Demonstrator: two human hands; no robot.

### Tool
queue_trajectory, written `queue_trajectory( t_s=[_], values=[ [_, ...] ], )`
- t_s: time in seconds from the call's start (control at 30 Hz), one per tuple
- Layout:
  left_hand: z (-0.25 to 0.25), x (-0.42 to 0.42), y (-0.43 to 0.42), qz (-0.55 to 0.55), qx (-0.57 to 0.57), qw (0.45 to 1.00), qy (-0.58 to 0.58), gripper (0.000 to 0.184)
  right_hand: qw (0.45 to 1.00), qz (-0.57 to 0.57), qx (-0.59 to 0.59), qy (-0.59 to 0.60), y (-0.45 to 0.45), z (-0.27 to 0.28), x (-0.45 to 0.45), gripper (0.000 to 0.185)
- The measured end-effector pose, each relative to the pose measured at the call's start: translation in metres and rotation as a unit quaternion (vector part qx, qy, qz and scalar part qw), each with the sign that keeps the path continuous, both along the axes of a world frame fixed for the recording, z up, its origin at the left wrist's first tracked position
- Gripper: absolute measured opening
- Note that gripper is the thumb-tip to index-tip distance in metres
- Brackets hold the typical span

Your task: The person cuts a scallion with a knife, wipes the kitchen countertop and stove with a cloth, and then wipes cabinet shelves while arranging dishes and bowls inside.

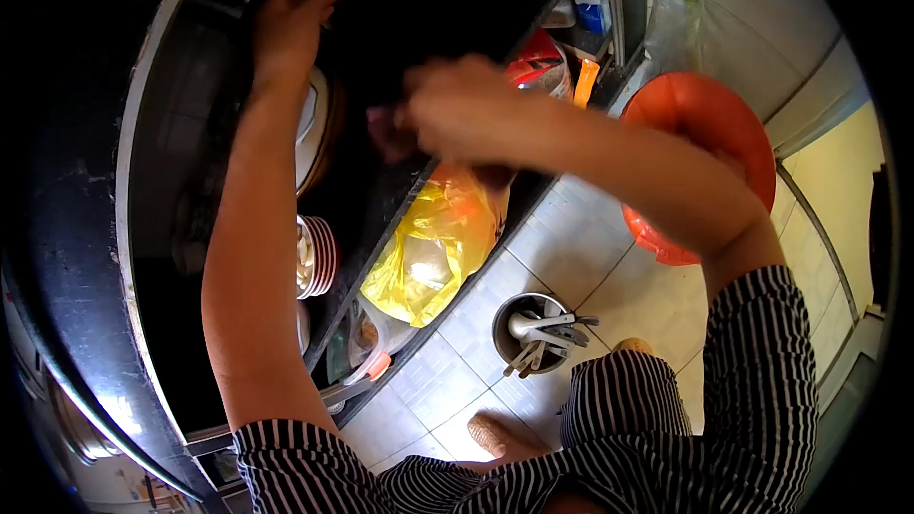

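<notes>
My left hand (293,17) reaches into the dark upper part of the cabinet. Its fingers are curled closed, and whatever they hold is too dark to make out. Blurred by motion, my right hand (459,107) is over the dark shelf (367,48), closed on a purple cloth-like piece (388,135). Below my left hand, beside the forearm, are a plate (314,133) standing on edge and a stack of red-and-white rimmed bowls (322,257). A yellow plastic bag (424,262) lies on the lower shelf, beneath my right hand.
On the tiled floor stands a pot (503,331) with several utensils in it. An orange-red round plastic piece (681,100) is under my right forearm. Red packaging (538,62) and a blue-and-white pack (592,5) sit on the lower shelf. The cabinet edge (129,200) runs along the left.
</notes>
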State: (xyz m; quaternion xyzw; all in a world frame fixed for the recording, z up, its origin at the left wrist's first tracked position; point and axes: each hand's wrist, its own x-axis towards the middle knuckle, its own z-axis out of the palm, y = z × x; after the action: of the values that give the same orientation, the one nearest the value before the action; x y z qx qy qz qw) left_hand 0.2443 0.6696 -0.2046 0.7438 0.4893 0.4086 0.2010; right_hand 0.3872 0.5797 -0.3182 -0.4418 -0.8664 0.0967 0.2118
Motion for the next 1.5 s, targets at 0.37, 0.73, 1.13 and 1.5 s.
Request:
queue_trajectory(
  t_s=[0.37,0.73,1.13,1.5],
  values=[
    [-0.007,0.002,0.004,0.006,-0.007,1.000,0.011,0.041,0.987,-0.129,0.094,0.018,0.024,-0.006,-0.009,0.022],
    [-0.039,0.039,-0.025,-0.054,0.172,0.895,0.409,0.050,0.993,-0.121,0.006,-0.002,0.005,0.004,0.034,0.026],
    [-0.047,-0.105,-0.314,0.095,-0.050,0.958,0.267,0.023,0.973,-0.196,0.093,-0.080,-0.014,0.004,-0.014,0.021],
    [-0.074,-0.155,-0.287,0.242,-0.207,0.919,-0.234,0.070,0.972,-0.214,0.089,-0.025,0.047,-0.006,-0.046,0.019]
  ],
)
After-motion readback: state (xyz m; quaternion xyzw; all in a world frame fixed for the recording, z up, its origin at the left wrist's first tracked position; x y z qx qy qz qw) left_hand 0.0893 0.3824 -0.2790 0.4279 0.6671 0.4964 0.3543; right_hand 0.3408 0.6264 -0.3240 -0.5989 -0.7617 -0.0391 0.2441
